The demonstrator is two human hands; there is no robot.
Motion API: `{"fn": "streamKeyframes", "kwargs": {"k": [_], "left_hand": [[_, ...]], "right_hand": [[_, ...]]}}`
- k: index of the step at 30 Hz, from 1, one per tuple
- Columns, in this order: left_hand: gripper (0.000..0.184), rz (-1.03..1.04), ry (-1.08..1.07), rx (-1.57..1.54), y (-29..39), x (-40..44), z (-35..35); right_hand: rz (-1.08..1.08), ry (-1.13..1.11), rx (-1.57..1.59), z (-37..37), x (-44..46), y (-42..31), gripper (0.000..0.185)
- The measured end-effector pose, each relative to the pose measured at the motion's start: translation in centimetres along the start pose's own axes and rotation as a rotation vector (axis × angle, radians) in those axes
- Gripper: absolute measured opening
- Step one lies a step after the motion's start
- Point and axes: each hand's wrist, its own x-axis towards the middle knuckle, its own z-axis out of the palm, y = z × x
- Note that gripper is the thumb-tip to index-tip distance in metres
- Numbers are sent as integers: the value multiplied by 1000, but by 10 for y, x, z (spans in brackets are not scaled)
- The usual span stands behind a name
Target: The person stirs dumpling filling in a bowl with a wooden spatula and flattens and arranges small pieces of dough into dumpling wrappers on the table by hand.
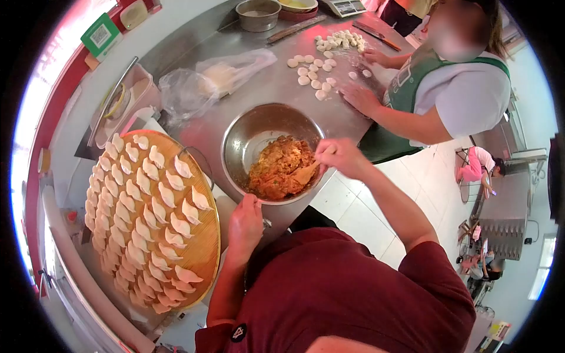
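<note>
A steel mixing bowl (pixel 240 132) stands near the edge of the metal worktable, with reddish-orange filling (pixel 276 162) heaped inside it. My right hand (pixel 342 157) is closed around the handle of a wooden spatula (pixel 306 173), whose blade rests in the filling. At the near rim, my left hand (pixel 246 222) grips the bowl with its fingers closed on the edge. To the left, a round wooden board (pixel 203 235) carries many shaped dumplings (pixel 141 203) in rows.
Across the metal table (pixel 259 85), a co-worker in a green apron (pixel 415 88) has both hands by small dough pieces (pixel 315 73). A plastic bag (pixel 220 79) holding something pale lies behind the bowl. Farther back are a steel pot (pixel 259 15), a rolling pin (pixel 297 28) and a scale (pixel 344 7).
</note>
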Motion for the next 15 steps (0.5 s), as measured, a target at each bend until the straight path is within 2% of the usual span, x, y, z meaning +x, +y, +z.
{"fn": "streamKeyframes", "kwargs": {"k": [4,8,12,15], "left_hand": [[8,22,7,-12,0,2,0],[10,-27,-19,-38,3,1,-2],[10,-61,-14,-56,3,1,-1],[10,-55,-23,-8,4,2,-2]], "right_hand": [[-112,-238,-93,-14,5,5,21],[93,-179,12,0,21,29,20],[26,-111,23,-15,18,26,24],[67,-47,90,-14,20,34,23]]}}
